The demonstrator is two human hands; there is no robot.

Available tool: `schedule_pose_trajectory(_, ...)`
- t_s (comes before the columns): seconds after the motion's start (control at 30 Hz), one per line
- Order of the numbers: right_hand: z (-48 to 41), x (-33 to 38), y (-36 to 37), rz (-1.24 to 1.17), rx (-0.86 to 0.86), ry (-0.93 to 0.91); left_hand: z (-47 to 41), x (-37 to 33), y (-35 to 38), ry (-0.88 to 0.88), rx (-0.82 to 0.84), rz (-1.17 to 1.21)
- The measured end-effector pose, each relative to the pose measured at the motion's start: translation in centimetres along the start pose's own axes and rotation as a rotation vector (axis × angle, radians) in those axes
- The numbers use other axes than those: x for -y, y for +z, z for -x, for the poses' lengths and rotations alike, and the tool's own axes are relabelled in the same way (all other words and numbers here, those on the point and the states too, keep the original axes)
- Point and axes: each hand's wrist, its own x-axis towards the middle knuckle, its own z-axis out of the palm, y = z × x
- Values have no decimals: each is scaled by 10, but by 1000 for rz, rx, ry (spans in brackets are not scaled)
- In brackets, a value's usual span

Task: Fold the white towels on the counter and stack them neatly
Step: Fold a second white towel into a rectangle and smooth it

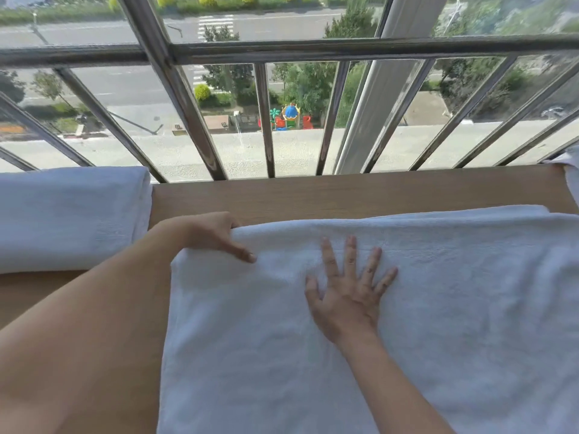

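Left hand [213, 236]: reaches in from the lower left on a bare forearm and grips the far left corner of the towel. Thumb lies on top of the cloth, pointing right; the fingers curl over the far edge and are hidden behind it.
Right hand [347, 289]: lies palm down on the towel, just right of the left hand. Fingers are straight and spread wide, pointing away from the person. It holds nothing; it only presses on the cloth.
Towel [454, 324]: white and thick, spread flat across the middle and right of the counter. It runs from the near edge of the view up to the hands and off the right side. Its far edge shows more than one layer near the right. Surface has soft wrinkles.
Folded towel [69, 214]: white, lying on the left part of the counter, apart from the spread towel, with its rounded fold facing right.
White cloth [568, 173]: a small piece shows at the far right edge, beyond the spread towel; too little is visible to tell what it is.
Counter [313, 195]: brown wood grain, bare in a strip between the towels and the window.
Window bars [266, 120]: shiny metal rails stand just behind the counter, with one horizontal rail across the top.
Outside: far below, a road [125, 86], green trees and a colourful playground [289, 117].
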Motion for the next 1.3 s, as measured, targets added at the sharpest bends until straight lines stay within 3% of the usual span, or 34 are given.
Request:
schedule_pose_trajectory(0.07, 2, -1, -1, 20, 11, -15, 7, 3, -2, 26, 50, 25)
schedule_pose_trajectory(0.23, 6, -6, 2, 48, -16, -54, 8, 9, -13, 90, -98, -46)
schedule_pose_trajectory(0.33, 5, -5, 2, 76, -11, -56, 3, 15, 0, 4, -260, -271)
schedule_pose_trajectory(0.47, 3, -4, 3, 95, 16, -42, 15, 20, 5, 2, -463, -402)
schedule_pose_trajectory(0.6, 1, -1, 3, 68, 15, -25, 30, -5, 78, 140, -772, -308)
schedule_pose_trajectory(0.73, 7, -8, 2, -61, -52, -44, 40, -12, 169, 73, -698, -423)
schedule_pose_trajectory(0.97, 66, -51, 5, -44, -66, -50, 38, -20, 161, 0, -748, -348)
schedule_pose_trajectory(1.03, 77, -59, 5, -96, -92, -30, 45, -42, 184, 68, -762, -271)
schedule_pose_trajectory(1.17, 91, -87, 5, -171, -103, -6, 39, -100, 254, 289, -702, -339)
schedule_pose_trajectory(1.3, 83, -139, -9, -147, -173, 44, 15, -154, 289, 272, -670, -332)
